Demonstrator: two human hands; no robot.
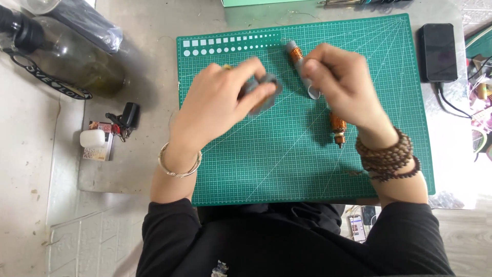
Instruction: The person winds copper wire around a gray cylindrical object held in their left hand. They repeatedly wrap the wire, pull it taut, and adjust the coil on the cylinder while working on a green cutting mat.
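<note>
A green gridded cutting mat (pixel 287 169) covers the table in front of me. My left hand (pixel 220 102) is closed on a grey, blurred piece (pixel 266 87) with some copper colour showing under it. My right hand (pixel 338 77) holds a grey sleeve or strip (pixel 310 82) beside a copper-wound motor rotor (pixel 294 53) lying at the mat's top. A second copper-wound rotor (pixel 337 128) lies on the mat just below my right wrist. A metal bangle is on my left wrist, and brown bead bracelets are on my right.
A black phone (pixel 438 51) with a cable lies right of the mat. A dark glass bottle (pixel 72 59) lies at the upper left, with keys (pixel 123 120) and a small white box (pixel 95 141) below it. Tools sit at the top edge.
</note>
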